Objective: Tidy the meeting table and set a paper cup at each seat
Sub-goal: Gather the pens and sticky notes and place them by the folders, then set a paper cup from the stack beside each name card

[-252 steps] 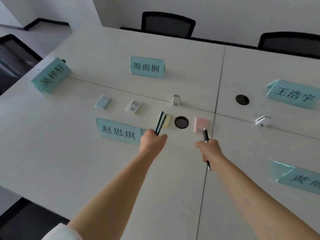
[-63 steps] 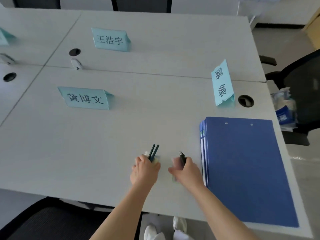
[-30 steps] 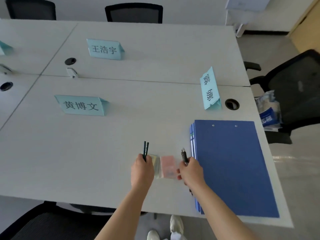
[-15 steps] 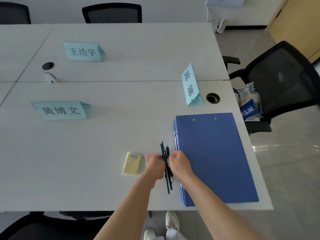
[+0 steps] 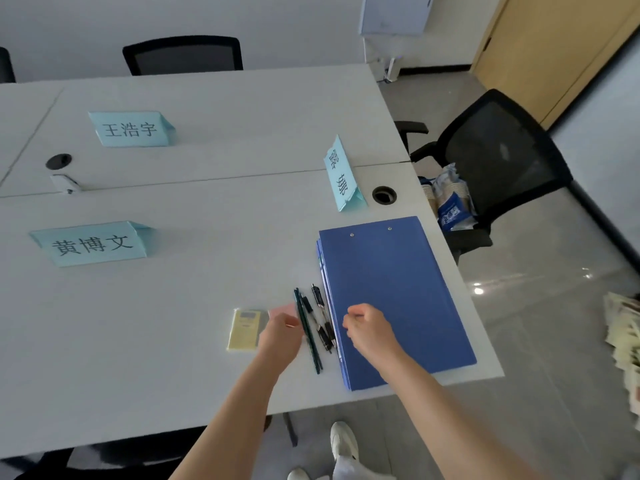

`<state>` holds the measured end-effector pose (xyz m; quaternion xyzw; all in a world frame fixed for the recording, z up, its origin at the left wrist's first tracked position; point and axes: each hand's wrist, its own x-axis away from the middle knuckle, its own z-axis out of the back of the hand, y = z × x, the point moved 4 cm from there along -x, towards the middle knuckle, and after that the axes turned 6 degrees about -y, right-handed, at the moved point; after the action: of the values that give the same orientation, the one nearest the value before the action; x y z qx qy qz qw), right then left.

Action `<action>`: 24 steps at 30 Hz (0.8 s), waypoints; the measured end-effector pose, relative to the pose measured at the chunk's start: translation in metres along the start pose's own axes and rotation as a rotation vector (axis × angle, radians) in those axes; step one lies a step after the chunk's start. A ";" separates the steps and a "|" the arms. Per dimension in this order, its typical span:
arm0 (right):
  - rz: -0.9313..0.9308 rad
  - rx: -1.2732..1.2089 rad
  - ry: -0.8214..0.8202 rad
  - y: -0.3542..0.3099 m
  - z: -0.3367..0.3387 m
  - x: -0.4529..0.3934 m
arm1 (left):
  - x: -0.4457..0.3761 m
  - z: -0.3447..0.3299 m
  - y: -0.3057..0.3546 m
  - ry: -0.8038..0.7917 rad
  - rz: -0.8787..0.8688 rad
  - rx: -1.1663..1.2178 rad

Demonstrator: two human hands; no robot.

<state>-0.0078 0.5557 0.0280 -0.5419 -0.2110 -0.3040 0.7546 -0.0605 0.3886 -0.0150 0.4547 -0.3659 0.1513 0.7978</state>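
Observation:
Two green pencils (image 5: 309,336) and two black pens (image 5: 321,318) lie side by side on the white table (image 5: 173,306), just left of a stack of blue folders (image 5: 398,292). A yellow sticky pad (image 5: 244,329) and a pink pad (image 5: 283,310) lie left of them. My left hand (image 5: 280,336) hovers over the pink pad's near edge with loosely curled fingers, holding nothing. My right hand (image 5: 367,327) is above the folders' left edge, fingers loosely curled and empty. A plastic sleeve of paper cups (image 5: 450,199) lies on the black chair (image 5: 498,168) at the table's right end.
Three light-blue name cards stand on the table: a near left one (image 5: 91,244), a far one (image 5: 133,129) and one at the right end (image 5: 343,178). Cable holes (image 5: 383,195) (image 5: 59,161) and a small white object (image 5: 65,183) sit along the seam. Another chair (image 5: 183,55) stands at the far side.
Both hands have let go of the pens and pencils, which now lie together beside the blue folders. The hands have drawn slightly apart, and the view has swung a little right.

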 end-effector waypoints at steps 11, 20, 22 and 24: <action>-0.023 -0.060 0.056 0.070 0.140 0.008 | 0.064 -0.103 0.086 0.102 -0.235 -0.068; 0.003 0.033 0.008 0.125 0.332 -0.023 | 0.063 -0.286 0.167 0.147 -0.163 0.062; 0.014 0.078 0.045 0.134 0.366 -0.041 | 0.057 -0.317 0.179 0.131 -0.142 0.078; 0.024 0.104 0.068 0.146 0.394 -0.066 | 0.052 -0.341 0.195 0.132 -0.139 0.062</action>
<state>0.0486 0.9771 0.0125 -0.4938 -0.1944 -0.3018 0.7920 0.0158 0.7745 0.0334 0.4926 -0.2753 0.1367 0.8142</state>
